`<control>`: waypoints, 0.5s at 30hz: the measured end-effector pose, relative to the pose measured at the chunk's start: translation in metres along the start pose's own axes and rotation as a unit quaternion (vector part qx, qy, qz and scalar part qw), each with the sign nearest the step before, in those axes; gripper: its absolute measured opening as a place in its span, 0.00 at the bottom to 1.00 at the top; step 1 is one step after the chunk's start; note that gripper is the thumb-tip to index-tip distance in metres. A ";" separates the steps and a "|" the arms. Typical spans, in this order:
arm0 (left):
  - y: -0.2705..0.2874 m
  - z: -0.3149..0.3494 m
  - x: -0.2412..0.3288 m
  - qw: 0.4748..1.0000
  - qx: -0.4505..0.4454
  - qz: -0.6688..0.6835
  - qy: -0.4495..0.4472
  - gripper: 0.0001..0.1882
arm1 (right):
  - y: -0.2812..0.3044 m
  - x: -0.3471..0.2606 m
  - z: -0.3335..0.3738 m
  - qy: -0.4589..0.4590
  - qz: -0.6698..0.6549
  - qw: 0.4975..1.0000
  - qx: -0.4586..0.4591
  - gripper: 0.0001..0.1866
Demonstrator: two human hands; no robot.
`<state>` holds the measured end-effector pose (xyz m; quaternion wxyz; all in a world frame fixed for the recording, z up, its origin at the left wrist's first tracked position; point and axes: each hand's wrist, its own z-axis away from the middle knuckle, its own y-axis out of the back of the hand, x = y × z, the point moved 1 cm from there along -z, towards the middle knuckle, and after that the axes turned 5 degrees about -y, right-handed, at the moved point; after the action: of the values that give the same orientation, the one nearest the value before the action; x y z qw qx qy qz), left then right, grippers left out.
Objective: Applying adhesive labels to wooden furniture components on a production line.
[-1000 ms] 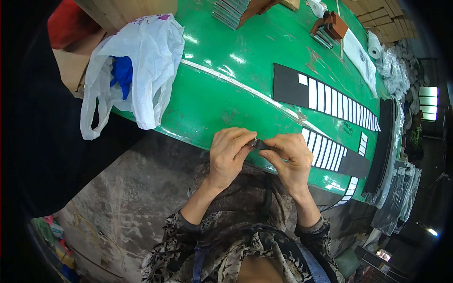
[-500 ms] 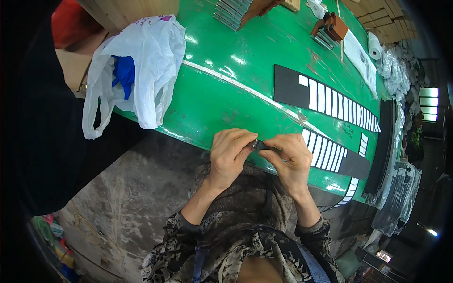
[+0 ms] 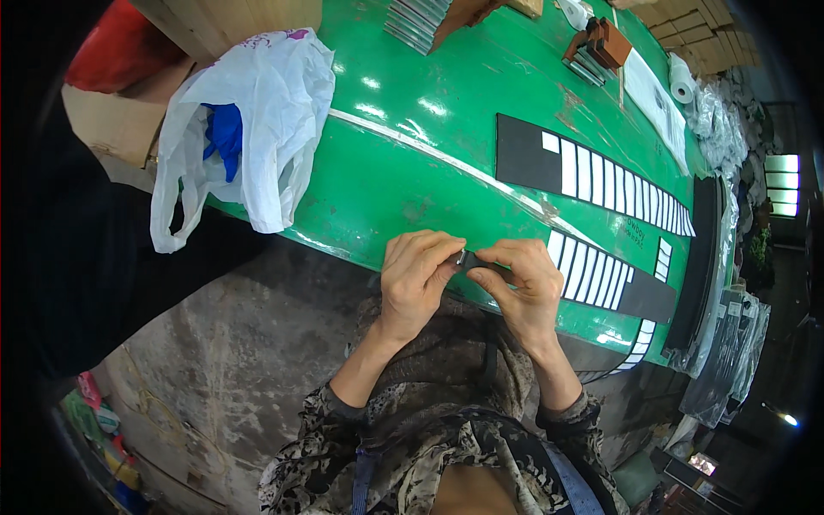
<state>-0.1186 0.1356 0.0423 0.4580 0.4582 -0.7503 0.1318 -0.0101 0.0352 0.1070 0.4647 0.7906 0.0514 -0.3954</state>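
Just over the near edge of the green table, my two hands meet at a small dark strip (image 3: 471,260) with a shiny metal bit at its left end. My left hand (image 3: 410,287) pinches that metal end between thumb and fingers. With thumb and curled fingers, my right hand (image 3: 528,287) grips the strip's dark part, most of which is hidden. To the right of my right hand lies a black sheet with white labels (image 3: 592,270). Farther back is a second black sheet with white labels (image 3: 601,176). What the metal bit is exactly is too small to tell.
On the green table (image 3: 386,197), a white plastic bag (image 3: 266,129) with blue cloth inside stands at the left. Metal strips (image 3: 414,24) and a brown block (image 3: 608,43) lie at the back. A dark-clothed person (image 3: 112,266) is at the left edge.
My hands keep the same pinch on the dark strip, with only a slight shift. At the left, the dark clothing has moved outward, uncovering more of the red thing and the cardboard.
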 end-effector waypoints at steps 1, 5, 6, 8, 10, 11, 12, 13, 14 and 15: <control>0.000 -0.001 0.001 1.000 -0.001 -0.001 -0.001 0.14 | -0.001 0.001 0.001 -0.014 -0.010 1.000 -0.004 0.17; 0.000 0.000 -0.001 1.000 -0.013 -0.007 0.006 0.13 | 0.002 0.002 0.007 -0.058 -0.037 0.998 0.016 0.21; 0.000 -0.001 -0.001 1.000 -0.017 -0.009 0.008 0.13 | 0.005 0.002 0.008 -0.066 -0.039 0.997 0.030 0.22; 0.001 -0.003 0.001 0.999 -0.027 -0.014 0.010 0.13 | 0.009 0.008 0.013 -0.038 -0.001 0.999 0.036 0.22; 0.002 -0.004 0.002 0.999 -0.038 -0.021 0.009 0.13 | 0.010 0.012 0.016 -0.003 0.037 0.998 0.045 0.21; 0.003 -0.004 0.002 0.999 -0.046 -0.021 0.017 0.13 | 0.008 0.016 0.018 -0.006 0.027 0.998 0.049 0.21; 0.003 -0.005 0.002 0.998 -0.050 -0.023 0.010 0.13 | 0.004 0.018 0.019 -0.009 0.018 0.998 0.054 0.20; 0.003 -0.006 0.003 0.998 -0.053 -0.024 0.003 0.13 | 0.001 0.019 0.020 -0.011 0.009 0.998 0.058 0.19; 0.004 -0.008 0.004 0.998 -0.057 -0.026 -0.004 0.14 | -0.001 0.018 0.021 -0.016 0.004 0.998 0.067 0.18; 0.005 -0.009 0.005 0.997 -0.068 -0.033 -0.009 0.14 | -0.004 0.018 0.021 -0.018 -0.002 0.997 0.075 0.17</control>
<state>-0.1183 0.1413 0.0524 0.4859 0.4518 -0.7457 0.0609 -0.0116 0.0157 0.0871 0.4043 0.8156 0.0152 -0.4136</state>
